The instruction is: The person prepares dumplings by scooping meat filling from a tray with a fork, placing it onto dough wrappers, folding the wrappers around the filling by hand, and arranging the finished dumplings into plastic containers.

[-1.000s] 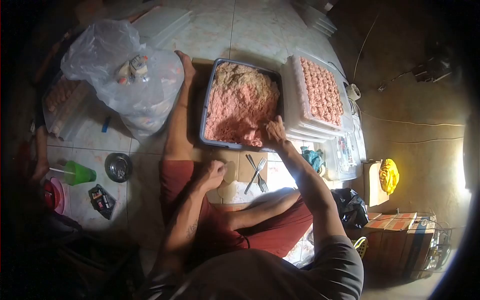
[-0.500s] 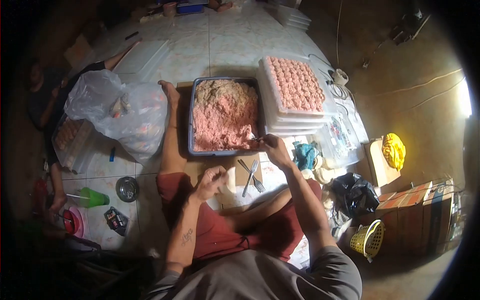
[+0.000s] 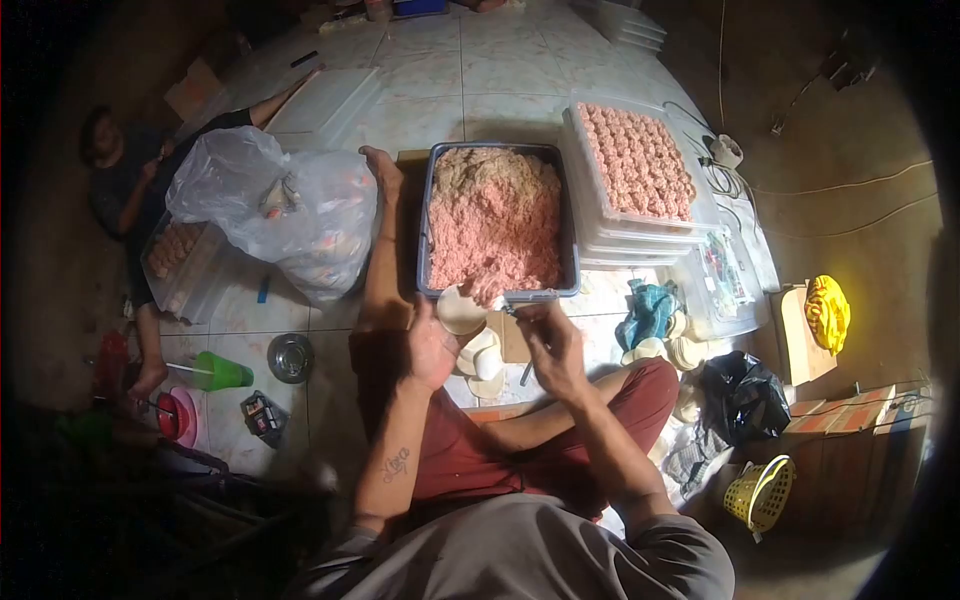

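Note:
My left hand holds a round pale dough wrapper by its edge, at the near rim of a blue-grey tub. In my right hand is a slim metal utensil, its exact kind hard to make out. A lump of pink minced filling sits at its tip, over the wrapper's upper right edge. More pink filling fills the tub, greyer towards the far end. Below my hands lie several loose wrappers, partly covering the cardboard.
Stacked clear boxes stand right of the tub, the top one bearing rows of filled dumplings. More wrappers and a teal cloth lie nearby. A large plastic bag is at left, beside another seated person.
My left hand has moved up to the tub's rim with a wrapper. My right hand has drawn the utensil back out of the tub with filling on it. The view has shifted.

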Demonstrator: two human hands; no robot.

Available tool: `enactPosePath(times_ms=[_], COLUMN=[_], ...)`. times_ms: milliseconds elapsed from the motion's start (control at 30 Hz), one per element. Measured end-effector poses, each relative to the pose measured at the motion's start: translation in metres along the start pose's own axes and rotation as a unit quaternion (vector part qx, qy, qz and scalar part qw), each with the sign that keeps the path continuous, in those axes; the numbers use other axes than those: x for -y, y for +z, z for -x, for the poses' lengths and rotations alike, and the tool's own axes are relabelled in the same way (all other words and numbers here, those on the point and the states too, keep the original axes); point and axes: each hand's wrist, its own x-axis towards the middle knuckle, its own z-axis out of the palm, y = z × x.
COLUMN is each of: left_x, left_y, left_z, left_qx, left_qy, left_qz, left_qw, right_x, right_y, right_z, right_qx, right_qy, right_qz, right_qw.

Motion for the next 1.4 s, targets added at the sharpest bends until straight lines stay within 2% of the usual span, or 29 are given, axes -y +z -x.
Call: enactPosePath(times_ms=[33,100,167,233,300,367,400,433,500,567,633,667,700,733,767,800,833,900,933,967,1033,1100,1167,1200,1267,1300,1333,1367,1400], left_x=[-0.001,0.002,0.013,0.0,0.004,0.002,0.008,0.012,0.017,0.015,0.006,0.0,-0.001,-0.004,-0.005,-0.003,0.001,0.011,0.012,0.019,0.033,0.038,0.041,0.039,0.036,0.034,0.033,0.031,0.025], left_y=[0.014,0.028,0.005,0.003,0.003,0.004,-0.023,-0.04,-0.064,-0.075,-0.051,-0.028,-0.025,-0.025,-0.024,-0.024,-0.024,-0.016,-0.005,-0.008,-0.021,0.005,-0.01,-0.02,-0.037,-0.036,-0.034,-0.032,-0.029], left_z=[0.004,0.01,0.009,0.011,0.007,0.008,0.008,0.009,0.009,0.008,0.012,0.015,0.021,0.026,0.024,0.025,0.025,0.019,0.02,0.017,0.013,0.013,0.007,0.005,0.012,0.015,0.016,0.015,0.016], left_qx=[-0.001,0.013,0.013,0.002,-0.011,-0.142,-0.122,-0.127,-0.054,-0.048,-0.037,-0.039,-0.041,-0.03,-0.016,-0.049,-0.051,-0.007,-0.029,-0.022,-0.105,-0.14,-0.228,-0.226,-0.021,-0.02,-0.05,-0.079,-0.06], left_qy=[-0.002,0.009,0.02,0.066,0.015,-0.014,-0.018,-0.021,-0.03,-0.034,-0.156,-0.217,-0.223,-0.218,-0.208,-0.182,-0.189,-0.178,-0.124,-0.12,-0.013,-0.036,-0.034,-0.034,-0.143,-0.143,-0.158,-0.169,-0.156], left_qz=[-0.001,0.151,0.134,0.022,0.118,0.151,0.199,0.196,0.255,0.265,0.227,0.203,0.202,0.163,0.124,0.096,0.094,0.181,0.166,0.166,0.117,0.077,0.101,0.1,0.109,0.11,0.081,0.053,0.054], left_qw=[1.0,0.988,0.991,0.998,0.993,0.978,0.972,0.972,0.965,0.963,0.961,0.954,0.953,0.962,0.97,0.977,0.976,0.967,0.978,0.978,0.987,0.986,0.968,0.969,0.983,0.983,0.983,0.981,0.984], right_x=[-0.009,-0.016,-0.023,-0.007,-0.008,-0.025,-0.021,0.008,0.016,0.023,0.013,-0.005,-0.006,-0.004,-0.001,0.013,0.02,-0.016,-0.024,-0.032,-0.005,-0.002,0.007,0.013,-0.015,-0.015,-0.012,-0.008,0.0], right_y=[0.008,0.03,0.037,0.038,0.041,0.039,0.029,0.019,0.002,-0.006,-0.014,-0.016,-0.018,-0.027,-0.032,-0.032,-0.031,-0.019,-0.015,-0.015,-0.001,0.023,0.01,0.003,-0.002,-0.007,-0.017,-0.025,-0.031], right_z=[0.007,0.011,0.024,0.023,0.036,0.042,0.041,0.036,0.033,0.026,0.014,0.008,0.004,0.0,-0.006,-0.005,-0.001,0.012,0.019,0.024,0.037,0.059,0.061,0.058,0.063,0.055,0.049,0.044,0.037], right_qx=[-0.001,0.021,-0.004,0.017,0.037,0.115,0.181,0.195,0.232,0.232,0.23,0.269,0.306,0.293,0.291,0.292,0.293,0.268,0.254,0.241,0.142,0.152,0.153,0.154,0.167,0.187,0.207,0.21,0.199], right_qy=[-0.013,-0.071,-0.109,-0.104,-0.085,-0.091,-0.054,0.016,-0.001,-0.021,-0.045,-0.077,-0.107,-0.153,-0.157,-0.129,-0.1,-0.125,-0.105,-0.088,0.002,0.081,0.075,0.07,0.031,-0.015,0.032,0.025,0.021], right_qz=[0.027,0.107,0.105,0.08,0.054,0.128,0.171,0.212,0.248,0.229,0.214,0.205,0.195,0.239,0.241,0.251,0.261,0.235,0.249,0.263,0.203,0.121,0.135,0.148,0.168,0.19,0.173,0.176,0.152], right_qw=[1.0,0.992,0.988,0.991,0.994,0.981,0.967,0.957,0.941,0.945,0.948,0.938,0.926,0.913,0.912,0.914,0.914,0.926,0.929,0.93,0.969,0.978,0.976,0.975,0.971,0.964,0.962,0.961,0.968])
